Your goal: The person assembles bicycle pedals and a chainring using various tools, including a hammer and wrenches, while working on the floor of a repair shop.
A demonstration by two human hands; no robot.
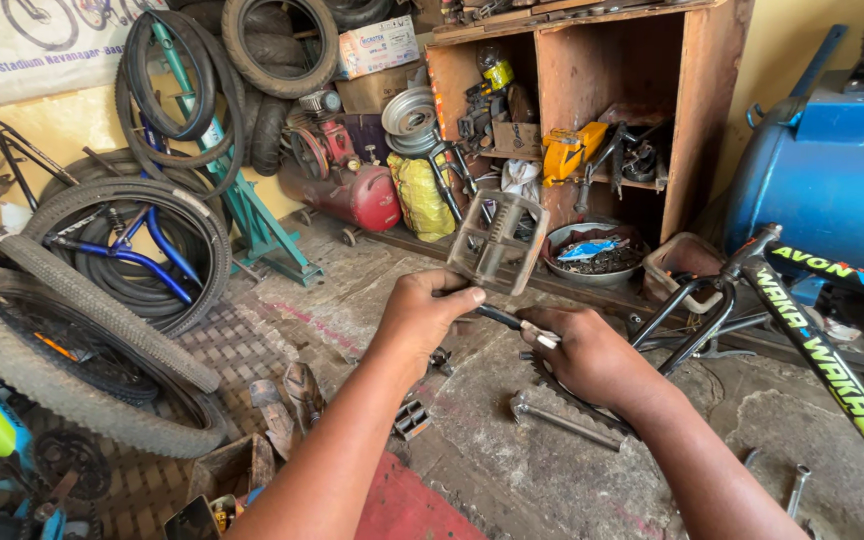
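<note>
I see a dull grey metal bicycle pedal (493,243), a red compressor tank (364,197), a blue drum (820,175), and a black bicycle frame (824,352) with yellow-green lettering.

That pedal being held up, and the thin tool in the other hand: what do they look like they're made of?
The pedal looks like bare metal, dull grey and worn, an open cage frame; the left hand holds it. The thin tool in the right hand seems dark steel with a brighter tip, though it is too slim to be sure.
</note>
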